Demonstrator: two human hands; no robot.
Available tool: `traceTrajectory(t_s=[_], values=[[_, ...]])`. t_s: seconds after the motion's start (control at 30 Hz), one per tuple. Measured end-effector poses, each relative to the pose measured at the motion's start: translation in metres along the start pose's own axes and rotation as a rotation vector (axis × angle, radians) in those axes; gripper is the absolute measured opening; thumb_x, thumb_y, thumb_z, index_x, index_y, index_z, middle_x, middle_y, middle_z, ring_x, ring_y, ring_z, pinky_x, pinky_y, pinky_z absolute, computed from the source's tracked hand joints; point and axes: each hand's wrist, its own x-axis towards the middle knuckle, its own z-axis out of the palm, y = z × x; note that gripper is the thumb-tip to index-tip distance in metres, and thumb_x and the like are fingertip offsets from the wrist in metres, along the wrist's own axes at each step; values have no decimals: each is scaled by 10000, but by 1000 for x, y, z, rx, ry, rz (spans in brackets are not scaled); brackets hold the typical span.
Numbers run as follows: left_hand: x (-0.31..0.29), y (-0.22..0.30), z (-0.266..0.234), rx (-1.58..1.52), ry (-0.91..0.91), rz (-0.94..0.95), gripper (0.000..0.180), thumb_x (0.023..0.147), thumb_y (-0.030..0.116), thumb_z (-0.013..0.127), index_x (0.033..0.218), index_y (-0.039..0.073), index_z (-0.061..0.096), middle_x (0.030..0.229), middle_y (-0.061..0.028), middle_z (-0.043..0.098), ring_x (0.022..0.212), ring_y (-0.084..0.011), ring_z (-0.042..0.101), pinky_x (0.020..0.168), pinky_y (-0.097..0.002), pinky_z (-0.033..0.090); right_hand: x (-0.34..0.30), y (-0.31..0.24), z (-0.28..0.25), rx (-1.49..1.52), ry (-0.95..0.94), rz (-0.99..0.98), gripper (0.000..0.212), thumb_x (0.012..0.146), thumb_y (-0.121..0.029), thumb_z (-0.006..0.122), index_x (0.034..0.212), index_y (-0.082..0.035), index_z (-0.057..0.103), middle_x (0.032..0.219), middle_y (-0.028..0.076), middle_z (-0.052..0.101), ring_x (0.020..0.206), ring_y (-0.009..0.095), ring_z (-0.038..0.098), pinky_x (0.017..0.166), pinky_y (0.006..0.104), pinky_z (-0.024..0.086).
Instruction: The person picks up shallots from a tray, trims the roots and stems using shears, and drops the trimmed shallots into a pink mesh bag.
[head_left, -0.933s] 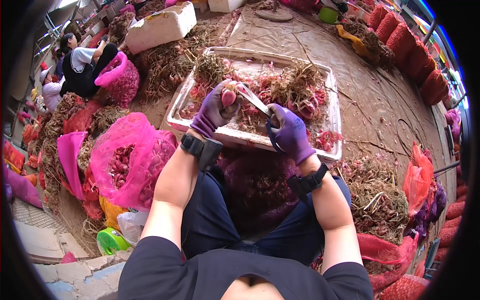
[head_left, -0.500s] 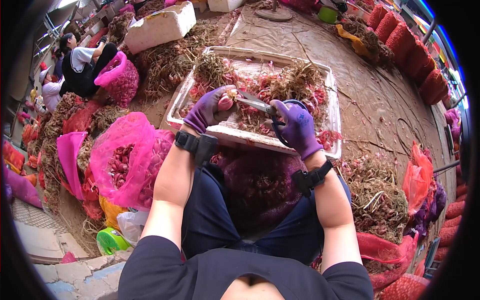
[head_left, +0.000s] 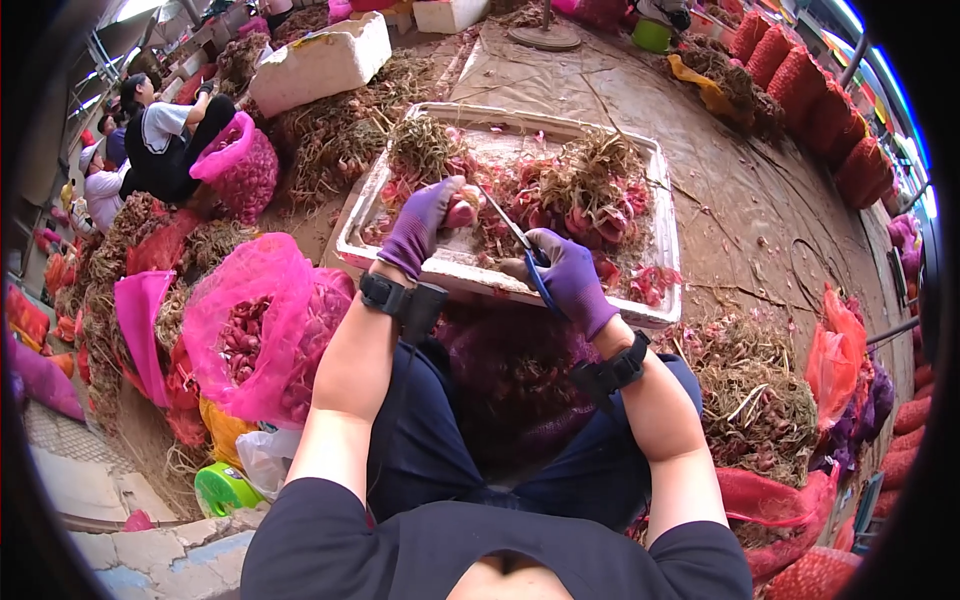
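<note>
The left hand point(head_left: 430, 222) pinches a reddish bulb point(head_left: 461, 212) above the white tray point(head_left: 661, 225); the right hand point(head_left: 572, 276) grips scissors point(head_left: 508, 222), their blades pointing toward the bulb's top.

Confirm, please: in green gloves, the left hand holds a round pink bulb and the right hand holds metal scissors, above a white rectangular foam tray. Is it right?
No: the gloves are purple, not green, as the head view shows. The left hand holds the round pink bulb and the right hand the metal scissors, above the white rectangular foam tray.
</note>
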Motion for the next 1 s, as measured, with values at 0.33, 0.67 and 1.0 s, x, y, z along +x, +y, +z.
traceTrajectory(t_s=[0.33,0.67,1.0], values=[[5,-9,11,-211,122,119,340,938,412,486,920,95,608,683,12,578,592,-84,554,533,-223,437,0,16,-1,-439,104,-140,541,701,-519,721,951,-85,518,779,140,599,768,349,601,650,447,460],[21,-26,9,-35,150,443,310,979,335,462,920,67,607,655,31,523,548,-52,471,518,-207,439,0,8,-7,-562,87,-106,398,782,-458,666,928,-112,536,710,97,619,672,312,625,578,411,461],[6,-7,13,-409,-53,14,230,907,316,600,953,93,632,723,5,631,635,-94,627,529,-194,510,-3,13,-1,-388,73,-56,381,797,-448,665,828,-85,552,617,104,593,633,280,638,573,397,470]])
